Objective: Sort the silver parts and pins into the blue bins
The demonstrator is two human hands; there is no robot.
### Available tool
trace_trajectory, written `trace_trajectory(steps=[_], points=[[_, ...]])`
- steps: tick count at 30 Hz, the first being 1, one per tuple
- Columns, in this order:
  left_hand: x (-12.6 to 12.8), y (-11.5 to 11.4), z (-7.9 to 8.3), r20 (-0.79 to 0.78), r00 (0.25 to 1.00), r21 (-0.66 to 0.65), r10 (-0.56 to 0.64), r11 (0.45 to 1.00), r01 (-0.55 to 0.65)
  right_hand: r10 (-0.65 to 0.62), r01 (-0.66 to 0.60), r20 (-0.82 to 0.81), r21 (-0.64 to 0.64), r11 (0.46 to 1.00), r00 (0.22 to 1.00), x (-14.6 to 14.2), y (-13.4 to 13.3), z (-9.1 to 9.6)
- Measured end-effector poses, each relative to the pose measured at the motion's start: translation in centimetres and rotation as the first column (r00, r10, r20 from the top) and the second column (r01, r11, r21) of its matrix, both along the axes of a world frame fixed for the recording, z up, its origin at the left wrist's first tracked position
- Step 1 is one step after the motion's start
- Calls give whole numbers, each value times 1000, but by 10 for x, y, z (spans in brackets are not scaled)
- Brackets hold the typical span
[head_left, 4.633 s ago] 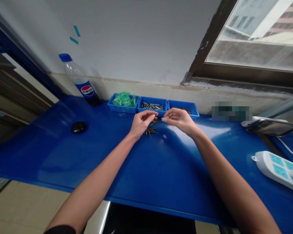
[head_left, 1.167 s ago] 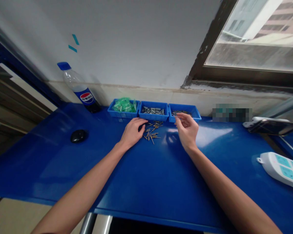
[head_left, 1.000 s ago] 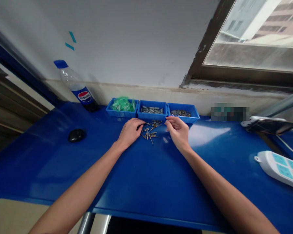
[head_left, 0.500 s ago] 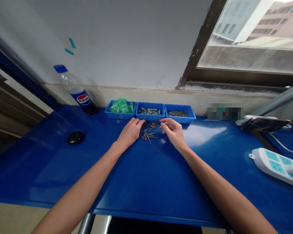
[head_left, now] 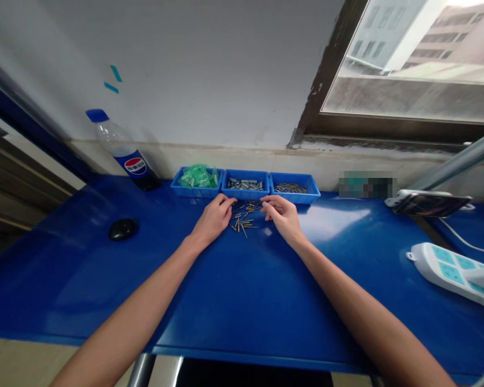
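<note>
Both hands are working at the small scatter of loose brass-coloured pins on the blue table, just in front of the middle bin. Left hand rests at the pile's left edge, fingers curled; can't tell if it has a pin. Right hand is at the right edge, thumb and forefinger drawn close together; any part between them is too small to make out, so can't confirm a grip. My read: step in hand is fine fingertip handling of pins at the pile. Next move calls for a clean pinch on a single pin, since they lie crossed and neighbours could drag along. Right bin holds similar thin pins, middle one grey metal pieces, left bin a green plastic bag. Bins sit close behind the fingertips, so I'd keep the motion low and short. Bottle and power strip are well apart from the work.
</note>
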State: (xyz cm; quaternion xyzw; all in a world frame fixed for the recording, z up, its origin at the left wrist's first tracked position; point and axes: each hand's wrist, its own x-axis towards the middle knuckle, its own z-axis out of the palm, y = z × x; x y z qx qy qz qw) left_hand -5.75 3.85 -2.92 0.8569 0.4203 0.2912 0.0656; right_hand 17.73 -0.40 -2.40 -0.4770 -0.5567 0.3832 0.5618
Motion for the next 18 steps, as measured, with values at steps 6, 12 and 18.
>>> trace_trajectory(steps=[6, 12, 18], points=[[8, -8, 8, 167, 983, 28, -82, 997, 78, 19, -19, 9, -5, 1000, 1000, 1, 1, -1], [16, -19, 17, 307, 941, 26, -143, 990, 142, 137, -136, 0, -51, 989, 991, -1, -1, 2], [18, -21, 14, 300, 930, 38, -212, 977, 210, 215, -217, -37, -83, 973, 976, -2, -2, 4]])
